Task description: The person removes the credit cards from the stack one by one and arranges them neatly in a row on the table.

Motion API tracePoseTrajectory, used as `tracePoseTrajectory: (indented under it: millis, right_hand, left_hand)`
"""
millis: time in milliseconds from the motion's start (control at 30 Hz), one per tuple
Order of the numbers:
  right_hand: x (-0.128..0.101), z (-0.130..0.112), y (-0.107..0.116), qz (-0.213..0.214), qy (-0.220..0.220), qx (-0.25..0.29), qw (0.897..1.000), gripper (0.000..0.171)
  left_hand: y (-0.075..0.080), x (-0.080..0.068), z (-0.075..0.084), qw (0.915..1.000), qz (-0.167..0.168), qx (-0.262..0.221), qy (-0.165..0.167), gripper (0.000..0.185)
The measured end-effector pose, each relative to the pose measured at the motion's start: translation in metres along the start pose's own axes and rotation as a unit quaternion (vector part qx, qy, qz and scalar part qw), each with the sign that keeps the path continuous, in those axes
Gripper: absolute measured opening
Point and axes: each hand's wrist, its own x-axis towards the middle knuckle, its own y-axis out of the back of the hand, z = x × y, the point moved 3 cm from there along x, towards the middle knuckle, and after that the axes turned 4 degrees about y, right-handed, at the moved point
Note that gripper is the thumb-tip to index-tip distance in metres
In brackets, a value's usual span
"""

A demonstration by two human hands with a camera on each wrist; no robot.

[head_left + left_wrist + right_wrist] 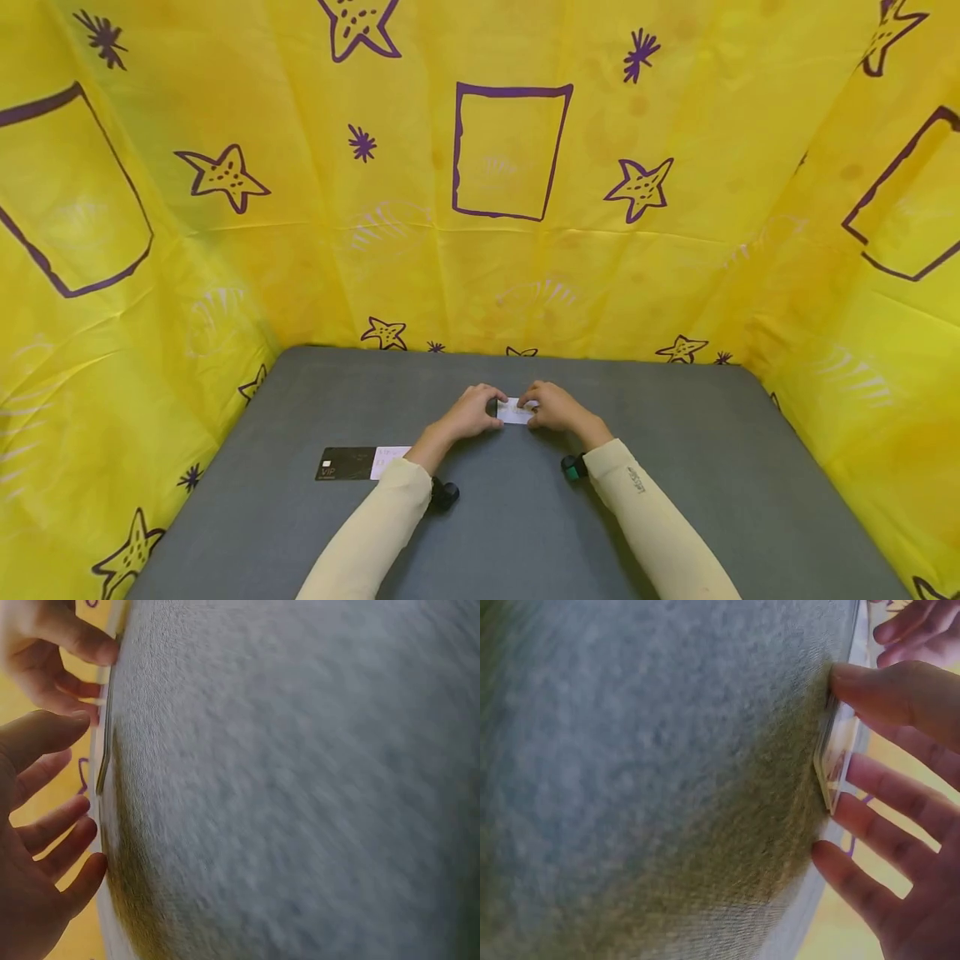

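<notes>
In the head view a small white card (515, 413) with faint markings lies on the grey table between the two hands, a dark piece (492, 407) at its left end. My right hand (557, 407) grips the card's right part, thumb on the near edge and fingers over the top and far side. In the right wrist view the card (841, 746) looks like a thin layered stack. My left hand (476, 412) is around the left end, its fingers (56, 832) spread and loosely bent. Whether its thumb touches the card cannot be told.
A black card (345, 464) marked VIP lies at the left, a pale pink-white piece (386, 461) at its right end, partly behind the left forearm. Yellow cloth walls (510, 275) with purple drawings enclose the grey table (675, 500) at the back and sides.
</notes>
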Motion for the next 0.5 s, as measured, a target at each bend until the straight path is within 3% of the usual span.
tracePoseTrajectory:
  millis: [200, 500]
  right_hand:
    - [-0.001, 0.002, 0.000, 0.009, 0.021, -0.007, 1.000, 0.032]
    - [-0.004, 0.007, -0.002, 0.021, 0.022, 0.014, 0.999, 0.033]
  left_hand:
    - [-0.006, 0.004, 0.002, 0.9986, -0.011, 0.051, -0.012, 0.039]
    - [-0.011, 0.007, 0.001, 0.9979, -0.011, 0.064, 0.000, 0.035]
